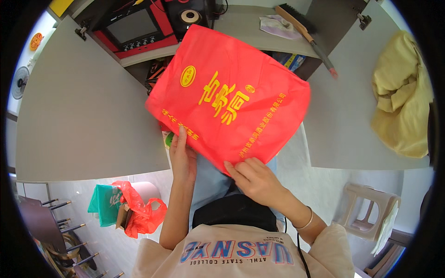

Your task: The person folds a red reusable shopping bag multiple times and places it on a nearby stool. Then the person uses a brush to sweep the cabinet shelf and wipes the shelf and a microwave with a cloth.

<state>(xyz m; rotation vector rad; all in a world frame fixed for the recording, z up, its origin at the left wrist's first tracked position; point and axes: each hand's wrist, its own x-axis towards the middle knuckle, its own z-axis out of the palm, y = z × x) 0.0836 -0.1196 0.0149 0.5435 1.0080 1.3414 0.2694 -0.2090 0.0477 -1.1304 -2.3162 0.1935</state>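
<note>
A red non-woven bag (222, 97) with yellow printed writing is spread out before me, tilted, hiding much of the cabinet behind it. My left hand (183, 153) pinches its lower left edge, thumb lying on the front face. At the bag's bottom corner, my right hand (251, 178) grips the fabric between thumb and curled fingers. Past the bag, the open cabinet's shelf (240, 21) carries a red and black device with a screen (134, 26) and a black speaker (189, 17). The lower compartment is mostly covered by the bag.
Cabinet doors stand open at left (90, 104) and right (340, 114); a yellow cloth (396, 97) hangs on the right one. A wooden-handled brush (299, 26) juts over the shelf edge beside a rag (278, 27). On the floor are plastic bags (144, 215) and a plastic stool (368, 208).
</note>
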